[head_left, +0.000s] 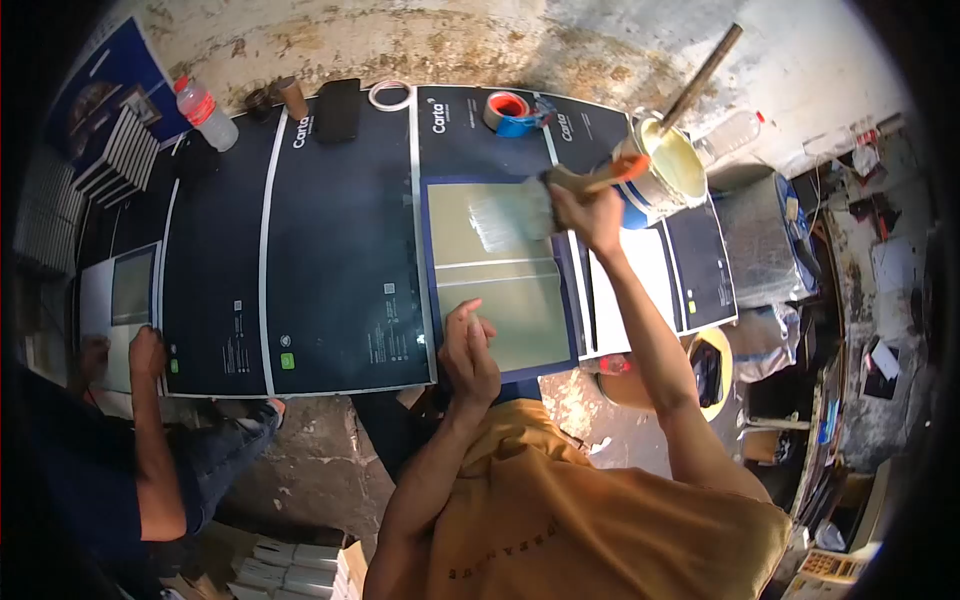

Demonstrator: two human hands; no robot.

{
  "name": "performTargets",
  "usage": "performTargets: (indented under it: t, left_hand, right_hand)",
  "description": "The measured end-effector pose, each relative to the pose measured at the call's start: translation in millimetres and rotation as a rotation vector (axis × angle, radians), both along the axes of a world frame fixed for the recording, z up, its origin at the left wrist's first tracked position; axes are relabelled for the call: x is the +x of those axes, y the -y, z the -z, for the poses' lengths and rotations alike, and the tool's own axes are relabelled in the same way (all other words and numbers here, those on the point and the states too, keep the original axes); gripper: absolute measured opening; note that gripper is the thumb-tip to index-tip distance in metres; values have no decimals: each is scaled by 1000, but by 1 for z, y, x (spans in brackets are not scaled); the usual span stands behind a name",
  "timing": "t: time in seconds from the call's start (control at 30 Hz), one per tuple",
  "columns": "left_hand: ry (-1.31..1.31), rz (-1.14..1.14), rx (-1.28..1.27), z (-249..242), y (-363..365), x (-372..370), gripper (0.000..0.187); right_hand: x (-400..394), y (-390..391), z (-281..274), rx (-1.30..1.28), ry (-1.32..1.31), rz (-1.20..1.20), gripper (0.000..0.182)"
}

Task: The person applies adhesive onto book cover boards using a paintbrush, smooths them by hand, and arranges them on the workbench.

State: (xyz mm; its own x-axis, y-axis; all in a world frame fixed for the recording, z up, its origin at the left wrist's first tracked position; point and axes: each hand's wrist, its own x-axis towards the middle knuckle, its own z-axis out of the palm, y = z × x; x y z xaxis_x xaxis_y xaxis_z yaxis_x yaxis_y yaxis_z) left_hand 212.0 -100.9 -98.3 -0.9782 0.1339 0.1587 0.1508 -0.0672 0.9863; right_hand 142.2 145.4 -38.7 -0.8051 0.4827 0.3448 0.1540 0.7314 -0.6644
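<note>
My right hand grips a wide paintbrush by its wooden handle, which ends in orange. The bristles are at the upper right of an opened cover with two beige-grey boards and a dark blue border. A wet whitish streak shines on its upper board. Over the left edge of the lower board hovers or rests my left hand, fingers loosely bent and apart, holding nothing. Close beyond my right hand stands a white bucket of pale yellowish paste, with a stick in it.
Dark printed sheets cover the table. Along the back lie tape rolls, a dark flat object and a bottle. At left, another person's hand works at a smaller cover. White sheets lie at right.
</note>
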Motion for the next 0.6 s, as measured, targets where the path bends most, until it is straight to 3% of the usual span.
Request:
performTargets:
  t: [0.03,0.1,0.2,0.3,0.33,0.4,0.43,0.5,0.53,0.6]
  left_hand:
    - [46,-4,78,0,0,-2,33]
    - [149,-6,230,1,0,-1,35]
    - [47,-38,321,-7,10,-9,42]
    - [51,-27,286,1,16,-14,46]
    - [66,-43,223,7,14,-15,45]
    - [59,-70,202,8,14,-17,45]
    - [62,-82,192,8,13,-15,44]
    - [76,-90,179,9,14,-15,45]
    - [79,-94,175,10,14,-16,45]
    - [68,-98,178,10,16,-16,46]
  right_hand:
    - [10,-13,-2,-12,-95,-14,27]
    - [38,-44,-5,-425,-82,33,33]
    - [46,22,-63,-502,-443,44,31]
    - [64,34,-45,-518,-186,64,31]
    - [62,48,-31,-349,-170,78,33]
    - [67,90,-15,-291,-142,39,33]
    - [75,106,-18,-292,24,64,33]
    - [95,97,13,-135,-11,10,33]
    - [115,74,32,-216,-19,61,36]
    - [144,46,13,-256,90,235,43]
